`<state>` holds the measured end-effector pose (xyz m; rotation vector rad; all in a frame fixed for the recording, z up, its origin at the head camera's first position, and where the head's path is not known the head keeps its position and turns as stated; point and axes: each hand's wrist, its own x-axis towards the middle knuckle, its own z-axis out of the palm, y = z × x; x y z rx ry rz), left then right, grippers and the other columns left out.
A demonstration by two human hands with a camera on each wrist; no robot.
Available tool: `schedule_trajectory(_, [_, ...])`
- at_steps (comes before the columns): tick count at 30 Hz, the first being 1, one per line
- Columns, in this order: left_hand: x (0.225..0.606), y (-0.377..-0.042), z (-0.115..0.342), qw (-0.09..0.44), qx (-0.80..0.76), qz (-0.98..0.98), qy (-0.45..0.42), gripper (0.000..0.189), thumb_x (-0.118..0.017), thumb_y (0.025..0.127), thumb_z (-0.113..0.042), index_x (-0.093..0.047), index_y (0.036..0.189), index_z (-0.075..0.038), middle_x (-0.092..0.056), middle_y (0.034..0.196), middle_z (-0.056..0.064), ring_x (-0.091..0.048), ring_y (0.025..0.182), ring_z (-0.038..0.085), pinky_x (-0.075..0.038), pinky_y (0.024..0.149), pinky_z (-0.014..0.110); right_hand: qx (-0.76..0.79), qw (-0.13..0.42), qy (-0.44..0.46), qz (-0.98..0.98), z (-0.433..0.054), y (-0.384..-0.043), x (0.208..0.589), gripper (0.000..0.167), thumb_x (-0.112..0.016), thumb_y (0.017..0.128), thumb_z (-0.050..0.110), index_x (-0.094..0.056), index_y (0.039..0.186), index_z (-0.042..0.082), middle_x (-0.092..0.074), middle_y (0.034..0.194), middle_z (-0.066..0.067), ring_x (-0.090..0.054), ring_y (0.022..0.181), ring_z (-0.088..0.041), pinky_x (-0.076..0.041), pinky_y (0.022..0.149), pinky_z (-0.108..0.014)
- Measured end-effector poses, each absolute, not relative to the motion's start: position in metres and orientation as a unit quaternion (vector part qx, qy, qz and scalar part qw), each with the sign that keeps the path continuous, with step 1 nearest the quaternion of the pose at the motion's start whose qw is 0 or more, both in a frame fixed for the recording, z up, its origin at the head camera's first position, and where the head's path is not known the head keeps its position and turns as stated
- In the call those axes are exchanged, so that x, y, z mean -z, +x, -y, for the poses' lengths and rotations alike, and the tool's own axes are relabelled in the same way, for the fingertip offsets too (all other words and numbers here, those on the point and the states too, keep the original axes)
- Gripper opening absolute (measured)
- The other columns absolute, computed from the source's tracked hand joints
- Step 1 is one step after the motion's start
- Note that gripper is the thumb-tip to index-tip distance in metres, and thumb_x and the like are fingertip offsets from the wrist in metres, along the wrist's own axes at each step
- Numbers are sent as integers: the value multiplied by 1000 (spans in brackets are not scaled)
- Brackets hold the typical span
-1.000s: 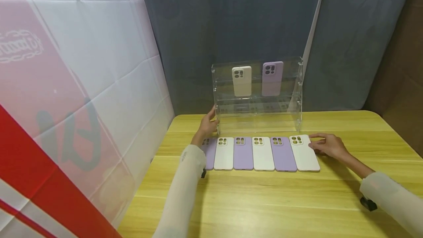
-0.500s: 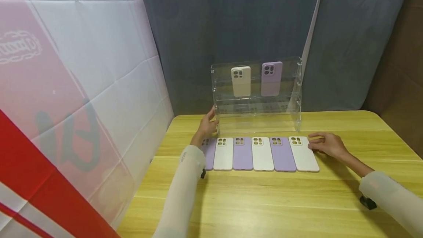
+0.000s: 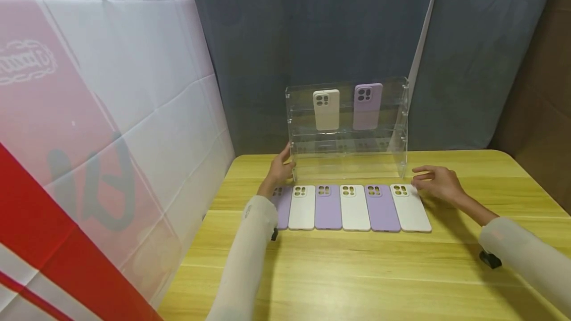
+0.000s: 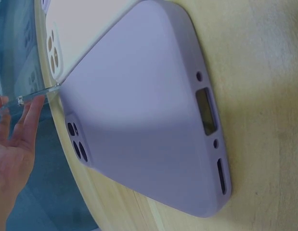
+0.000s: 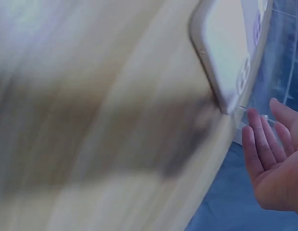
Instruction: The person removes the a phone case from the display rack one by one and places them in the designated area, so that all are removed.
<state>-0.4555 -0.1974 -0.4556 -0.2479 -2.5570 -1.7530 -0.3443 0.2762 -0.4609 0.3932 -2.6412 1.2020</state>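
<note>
My left hand (image 3: 280, 169) holds the left side panel of a clear acrylic display stand (image 3: 348, 166). In the left wrist view its thumb and fingers lie on either side of the panel edge. A row of phone cases, alternating purple and white, lies flat before the stand. The leftmost purple case (image 4: 134, 106) is partly behind my left forearm in the head view. At the row's right end, my right hand (image 3: 439, 182) hovers by the upper right corner of a white phone case (image 3: 412, 209), its fingers loosely bent with nothing between them.
A white case (image 3: 327, 113) and a purple case (image 3: 368, 108) stand on the display's upper tier. Grey curtains (image 3: 312, 24) hang behind the wooden table (image 3: 339, 271). A printed white sheet (image 3: 147, 63) closes off the left side.
The rightmost white case has shifted slightly toward me, in line with the row. My right hand has let go of it and moved up and a little left. My left hand stays put.
</note>
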Motion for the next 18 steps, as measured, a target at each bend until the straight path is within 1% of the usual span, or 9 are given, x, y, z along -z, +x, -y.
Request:
schedule_trajectory(2, [456, -455, 198, 14, 565, 821, -80, 78, -53, 104, 1, -25, 164, -40, -33, 168, 7, -51, 138, 44, -61, 92, 53, -410, 114, 138, 894, -274, -348, 455, 42, -78, 93, 9, -66, 127, -12, -75, 105, -27, -75, 75, -5, -63, 62, -28])
schedule_trajectory(5, [455, -455, 198, 11, 564, 821, -80, 78, -53, 105, 1, -24, 164, -40, -32, 168, 7, -50, 139, 43, -61, 93, 53, -413, 126, 143, 890, -271, -354, 447, 41, -77, 93, 8, -66, 127, -12, -74, 105, -29, -75, 72, -6, -63, 60, -30])
schedule_trajectory(8, [454, -454, 199, 9, 562, 823, -81, 78, -53, 105, 0, -24, 164, -41, -31, 168, 7, -49, 140, 44, -61, 94, 51, -399, 141, 141, 895, -268, -361, 440, 41, -77, 94, 11, -66, 128, -10, -75, 104, -28, -74, 69, -4, -61, 57, -26])
schedule_trajectory(11, [453, -453, 198, 11, 558, 826, -80, 77, -52, 105, -1, -23, 165, -40, -31, 168, 9, -49, 140, 44, -62, 93, 47, -393, 149, 131, 898, -263, -367, 434, 42, -77, 95, 14, -67, 129, -7, -76, 104, -26, -70, 67, 3, -57, 53, -22])
schedule_trajectory(13, [452, -453, 198, 11, 559, 826, -78, 77, -53, 105, -1, -23, 165, -40, -31, 169, 9, -49, 140, 44, -62, 91, 46, -391, 156, 127, 898, -260, -370, 430, 41, -77, 95, 15, -68, 129, -6, -76, 104, -25, -68, 65, 7, -54, 50, -22])
schedule_trajectory(15, [452, -452, 198, 9, 562, 824, -77, 78, -53, 105, 0, -24, 164, -40, -31, 169, 8, -48, 140, 44, -62, 91, 48, -386, 166, 127, 899, -257, -373, 427, 40, -78, 94, 14, -69, 128, -5, -76, 102, -24, -67, 64, 8, -50, 46, -26])
schedule_trajectory(16, [452, -452, 198, 8, 564, 822, -77, 78, -53, 104, 0, -24, 164, -41, -31, 169, 8, -48, 141, 43, -62, 91, 48, -381, 173, 130, 899, -256, -374, 425, 39, -78, 94, 13, -69, 127, -5, -77, 101, -24, -68, 63, 5, -50, 52, -29])
schedule_trajectory(17, [452, -452, 198, 6, 566, 821, -77, 78, -53, 105, 0, -24, 164, -42, -31, 169, 7, -48, 141, 43, -62, 92, 50, -377, 181, 134, 899, -255, -376, 423, 38, -78, 94, 13, -69, 127, -5, -77, 100, -23, -68, 63, 3, -51, 61, -34])
schedule_trajectory(18, [453, -452, 198, 6, 569, 818, -78, 78, -53, 105, 0, -24, 164, -42, -31, 169, 7, -48, 142, 42, -62, 92, 51, -372, 186, 135, 899, -254, -377, 421, 38, -78, 94, 13, -69, 126, -5, -77, 99, -23, -68, 63, 3, -48, 65, -39])
